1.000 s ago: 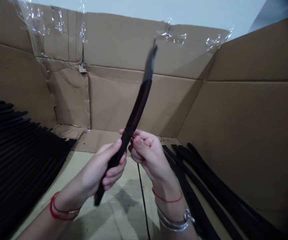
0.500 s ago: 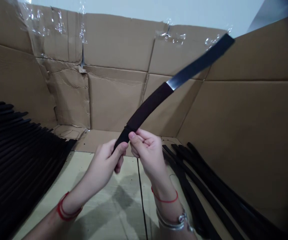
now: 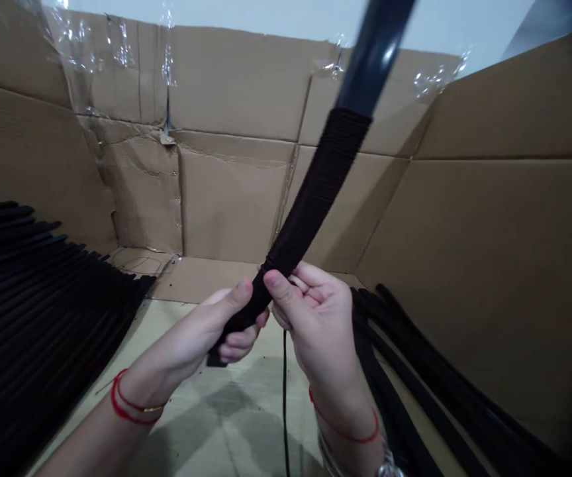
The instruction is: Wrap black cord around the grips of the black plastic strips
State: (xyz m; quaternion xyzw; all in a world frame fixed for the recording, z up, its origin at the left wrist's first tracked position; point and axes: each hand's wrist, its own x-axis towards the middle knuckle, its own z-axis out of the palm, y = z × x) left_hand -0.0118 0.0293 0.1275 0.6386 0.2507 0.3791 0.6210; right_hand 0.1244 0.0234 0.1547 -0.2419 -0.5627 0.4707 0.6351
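Black cord-wrapped strip point(image 3: 318, 182) tilts toward one o'clock, left hand point(image 3: 209, 324) gripping it, fingers curled, right hand point(image 3: 316, 311) pinching it; pale tabletop point(image 3: 261, 377) at six, cardboard wall point(image 3: 236, 199) at twelve.

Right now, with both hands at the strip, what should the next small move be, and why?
Probably the right hand should pass the thin cord once around the dark strip, at the lower edge of the ridged wrapping, while the left hand steadies the strip's lower end. The wrapping's lower edge lies near the right thumb, and the cord hangs below that hand.
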